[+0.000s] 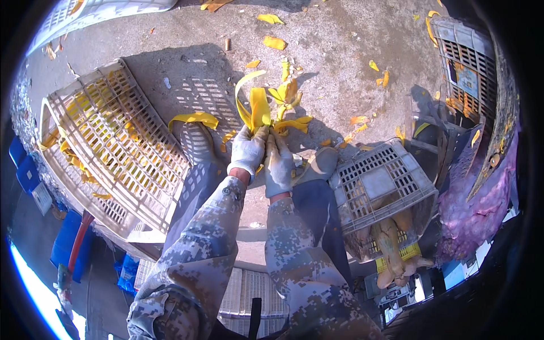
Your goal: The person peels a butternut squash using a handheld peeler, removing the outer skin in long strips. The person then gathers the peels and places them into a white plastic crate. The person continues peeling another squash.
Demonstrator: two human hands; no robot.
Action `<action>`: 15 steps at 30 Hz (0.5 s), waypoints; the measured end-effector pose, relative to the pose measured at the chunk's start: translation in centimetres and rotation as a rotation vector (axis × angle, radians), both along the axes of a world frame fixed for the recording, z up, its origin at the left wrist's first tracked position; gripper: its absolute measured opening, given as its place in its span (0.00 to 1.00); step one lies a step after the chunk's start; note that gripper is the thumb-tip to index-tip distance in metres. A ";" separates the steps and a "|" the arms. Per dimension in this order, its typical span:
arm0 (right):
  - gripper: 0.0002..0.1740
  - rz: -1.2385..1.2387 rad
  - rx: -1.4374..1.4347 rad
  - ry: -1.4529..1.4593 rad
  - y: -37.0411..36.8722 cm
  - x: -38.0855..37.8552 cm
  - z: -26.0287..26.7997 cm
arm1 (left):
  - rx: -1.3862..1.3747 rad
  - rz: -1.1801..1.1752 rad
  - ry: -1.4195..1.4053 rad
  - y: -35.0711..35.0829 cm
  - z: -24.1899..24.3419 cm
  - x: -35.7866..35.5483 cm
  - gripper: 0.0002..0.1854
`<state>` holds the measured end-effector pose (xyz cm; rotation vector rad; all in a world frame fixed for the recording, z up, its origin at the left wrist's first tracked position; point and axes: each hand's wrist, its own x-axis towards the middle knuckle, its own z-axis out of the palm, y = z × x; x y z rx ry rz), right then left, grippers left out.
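Observation:
My left hand, in a white knitted glove, has its fingertips closed on the base of some broad yellow peel-like strips that fan out ahead of it. My right hand, gloved the same way, presses against it, its fingertips at the same yellow pieces. Whether both hands grip one piece is hard to see. More yellow strips lie just beyond my right fingertips, and a curved strip lies by my left shoe.
A white slatted plastic crate holding yellow strips leans at the left. At the right, another crate is tipped over long tan squash-like vegetables. Yellow scraps are scattered over the concrete floor. A further crate stands at the upper right.

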<state>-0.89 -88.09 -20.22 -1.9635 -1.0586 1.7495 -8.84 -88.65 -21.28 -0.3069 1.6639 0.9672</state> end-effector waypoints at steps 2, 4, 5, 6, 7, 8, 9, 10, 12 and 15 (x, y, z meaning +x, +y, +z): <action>0.18 0.166 0.098 0.001 0.7 -2.6 4.9 | -0.003 0.042 0.055 -0.4 4.9 -3.1 0.15; 0.17 0.262 0.228 0.105 0.5 -6.5 10.4 | 0.018 0.098 0.211 -1.6 11.2 -6.3 0.13; 0.17 0.329 0.326 0.133 0.2 -8.2 13.3 | 0.014 0.121 0.239 -2.3 14.4 -8.1 0.13; 0.16 0.322 0.322 0.209 -0.5 -10.5 15.9 | 0.038 0.263 0.272 -3.3 17.8 -9.8 0.13; 0.17 0.348 0.298 0.311 -1.2 -12.4 18.5 | 0.142 0.426 0.276 -4.3 21.0 -11.4 0.13; 0.17 0.416 0.315 0.369 -2.2 -14.3 20.9 | 0.070 0.415 0.333 -5.7 24.0 -13.5 0.13; 0.19 0.471 0.318 0.443 -3.3 -16.0 23.2 | 0.082 0.423 0.381 -7.5 26.9 -15.7 0.13; 0.19 0.536 0.280 0.493 -4.5 -17.8 25.2 | 0.036 0.357 0.468 -9.3 29.6 -17.7 0.13; 0.23 0.505 0.253 0.608 -7.3 -21.8 28.2 | -0.005 0.327 0.623 -12.7 32.9 -21.0 0.13; 0.31 0.674 0.049 0.719 -9.1 -26.8 28.3 | -0.040 0.309 0.785 -17.1 32.8 -26.2 0.15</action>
